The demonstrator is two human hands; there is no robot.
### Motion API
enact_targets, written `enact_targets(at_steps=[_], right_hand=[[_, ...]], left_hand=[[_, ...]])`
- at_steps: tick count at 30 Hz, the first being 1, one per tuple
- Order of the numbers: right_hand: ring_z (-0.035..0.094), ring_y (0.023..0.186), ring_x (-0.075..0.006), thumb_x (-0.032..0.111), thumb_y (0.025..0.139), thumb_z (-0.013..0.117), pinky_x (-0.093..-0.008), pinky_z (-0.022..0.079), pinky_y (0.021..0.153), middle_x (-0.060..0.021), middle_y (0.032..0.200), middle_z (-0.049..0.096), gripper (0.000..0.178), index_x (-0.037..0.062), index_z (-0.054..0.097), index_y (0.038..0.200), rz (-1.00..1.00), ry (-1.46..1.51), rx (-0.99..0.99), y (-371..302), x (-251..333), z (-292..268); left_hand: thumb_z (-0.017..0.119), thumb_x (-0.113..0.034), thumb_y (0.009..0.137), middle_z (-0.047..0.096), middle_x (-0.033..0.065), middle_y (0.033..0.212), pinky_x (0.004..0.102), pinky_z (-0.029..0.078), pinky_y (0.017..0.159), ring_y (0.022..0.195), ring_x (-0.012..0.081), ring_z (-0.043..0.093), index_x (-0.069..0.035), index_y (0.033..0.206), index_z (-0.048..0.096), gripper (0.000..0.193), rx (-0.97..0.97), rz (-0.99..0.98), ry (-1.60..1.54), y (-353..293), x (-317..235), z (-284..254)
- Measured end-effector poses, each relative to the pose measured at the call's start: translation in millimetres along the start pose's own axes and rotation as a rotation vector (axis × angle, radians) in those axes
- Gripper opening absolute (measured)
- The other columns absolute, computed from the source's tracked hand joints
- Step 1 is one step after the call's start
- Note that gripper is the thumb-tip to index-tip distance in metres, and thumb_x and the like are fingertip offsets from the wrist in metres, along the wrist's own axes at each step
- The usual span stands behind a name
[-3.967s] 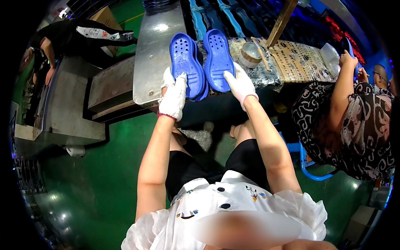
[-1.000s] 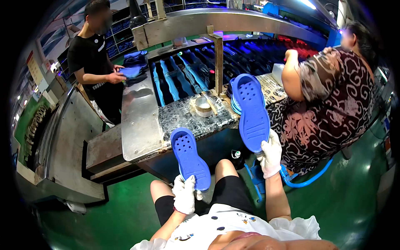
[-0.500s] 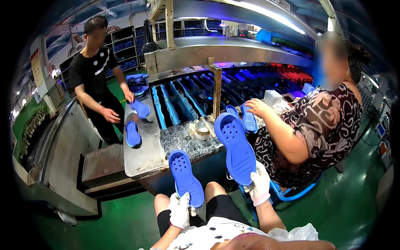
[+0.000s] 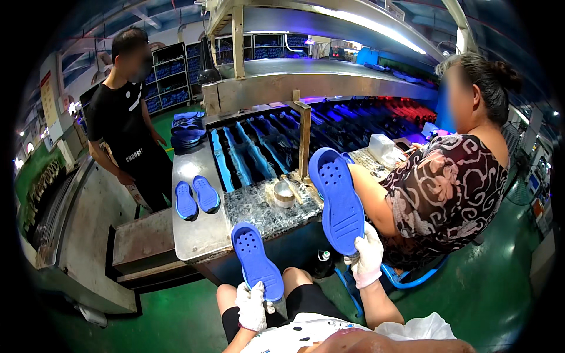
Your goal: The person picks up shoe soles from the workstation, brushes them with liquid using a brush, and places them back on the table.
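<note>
Left grip (image 4: pixel 252 307) is pinching the left sole (image 4: pixel 256 259) by its heel, thumb on the face and fingers going behind; right grip (image 4: pixel 367 253) is pinching the right sole (image 4: pixel 340 203) at the heel too, both in white gloves. From my distance I am judging these pieces to be light, foam-like and springy — firm enough to be standing out from a one-ended hold, yet probably bending if something is pushing on the toe. Neither is looking fragile, and the dull surface is likely giving the gloves good purchase. I am favouring the heel for holding, with the side rim as a second place.

Both soles are showing a deep blue face, a raised rim, round holes at the toe and ribs nearer the heel. The left sole is hovering by the near edge of the counter (image 4: pixel 200 240); the right sole is tilting higher, in front of a co-worker's (image 4: pixel 450 170) arm. Beyond, a second pair (image 4: pixel 187 204) is lying on the counter, left of a bowl (image 4: pixel 284 197).
</note>
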State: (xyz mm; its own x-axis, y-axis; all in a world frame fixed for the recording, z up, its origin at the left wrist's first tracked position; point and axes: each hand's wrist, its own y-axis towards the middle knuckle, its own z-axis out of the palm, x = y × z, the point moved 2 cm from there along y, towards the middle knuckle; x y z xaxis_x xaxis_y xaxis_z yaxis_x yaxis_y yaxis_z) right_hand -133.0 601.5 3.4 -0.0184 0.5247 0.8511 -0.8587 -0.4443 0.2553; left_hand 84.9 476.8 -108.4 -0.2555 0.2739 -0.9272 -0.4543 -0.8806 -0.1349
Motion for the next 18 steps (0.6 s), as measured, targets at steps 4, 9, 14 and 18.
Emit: enact_targets(at_steps=[4,9,14,18], right_hand=[[0.050,0.048,-0.0080,0.009,0.082,0.049,-0.0194,0.037,0.036,-0.0055,0.083,0.061,0.037,-0.0033,0.052,0.117,0.013,-0.037,0.036,33.2,17.1,45.4],[0.057,0.066,-0.0134,0.015,0.085,0.053,-0.0276,0.047,0.055,-0.0051,0.087,0.062,0.021,0.0035,0.061,0.101,-0.122,0.042,0.169,230.6,52.5,110.5],[0.065,0.079,-0.0284,0.043,0.094,0.045,-0.0289,0.055,0.050,-0.0187,0.100,0.059,0.062,-0.0045,0.029,0.130,-0.035,0.356,-0.057,372.1,96.4,191.6],[0.056,0.059,-0.0142,0.026,0.092,0.048,-0.0233,0.038,0.037,-0.0067,0.081,0.063,0.023,0.0051,0.058,0.095,0.014,0.458,0.411,256.7,20.7,212.5]], left_hand=[[0.055,-0.019,0.091,0.053,0.0042,0.066,0.0232,0.041,0.031,0.040,0.0107,0.049,-0.007,0.093,0.043,0.017,-0.051,-0.051,-0.052,-6.7,-17.4,-6.3],[0.058,-0.016,0.090,0.054,0.0040,0.066,0.0234,0.040,0.034,0.041,0.0103,0.049,-0.006,0.095,0.043,0.018,-0.064,-0.060,-0.131,0.3,-36.1,2.0],[0.057,-0.015,0.090,0.054,0.0034,0.068,0.0233,0.040,0.035,0.042,0.0103,0.049,-0.007,0.094,0.043,0.017,-0.077,-0.042,-0.146,14.8,-35.6,-4.3],[0.055,-0.015,0.091,0.053,0.0035,0.065,0.0239,0.042,0.031,0.040,0.0112,0.049,-0.007,0.093,0.045,0.013,-0.193,0.044,-0.136,17.7,-37.4,-29.1]])
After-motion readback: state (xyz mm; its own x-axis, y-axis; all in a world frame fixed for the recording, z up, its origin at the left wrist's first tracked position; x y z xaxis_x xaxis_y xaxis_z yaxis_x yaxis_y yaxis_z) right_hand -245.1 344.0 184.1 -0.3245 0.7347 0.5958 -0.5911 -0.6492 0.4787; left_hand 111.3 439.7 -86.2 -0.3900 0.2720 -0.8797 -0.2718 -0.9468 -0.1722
